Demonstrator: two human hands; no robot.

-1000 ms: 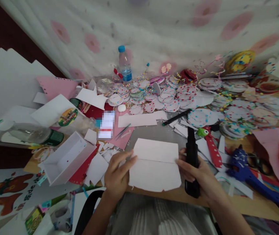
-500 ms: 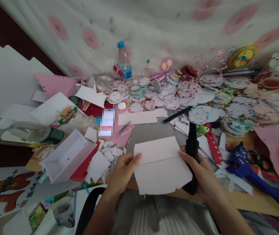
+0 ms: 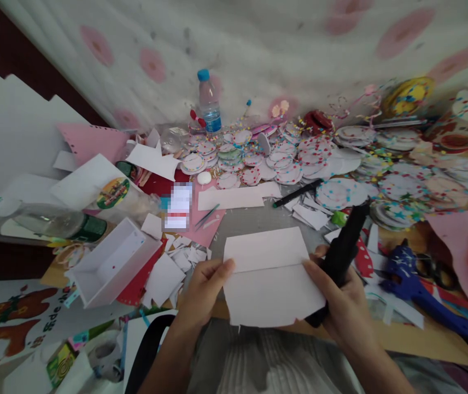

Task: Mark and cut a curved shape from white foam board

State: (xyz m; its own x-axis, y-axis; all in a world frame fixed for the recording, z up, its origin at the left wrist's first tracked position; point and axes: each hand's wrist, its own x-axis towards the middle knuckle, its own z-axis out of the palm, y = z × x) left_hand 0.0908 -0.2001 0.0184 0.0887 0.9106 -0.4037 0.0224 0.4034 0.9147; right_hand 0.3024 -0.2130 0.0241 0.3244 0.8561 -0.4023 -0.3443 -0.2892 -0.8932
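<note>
A piece of white card [image 3: 273, 295] with a crease across its upper part lies between my two hands, above the table's front edge. My left hand [image 3: 207, 290] pinches its left edge, thumb on top. With the thumb of my right hand [image 3: 343, 301] I press the card's right edge, while the same hand also grips a black tool [image 3: 343, 249] with a narrow end pointing up and right; its kind is unclear. Beyond the card lie a pale strip of card [image 3: 234, 198], green tweezers [image 3: 207, 216] and a black pen [image 3: 297, 193].
Decorated paper discs [image 3: 287, 158] pile along the back near a water bottle [image 3: 209, 104]. A blue glue gun [image 3: 426, 295] lies at right. On the left are a white open box [image 3: 111, 262], paper scraps [image 3: 180, 257] and a bottle lying sideways [image 3: 53, 219].
The black tool in my right hand has tilted from nearly upright to leaning right, covering part of the red dotted item. The card has barely shifted, and my left hand stays nearly still.
</note>
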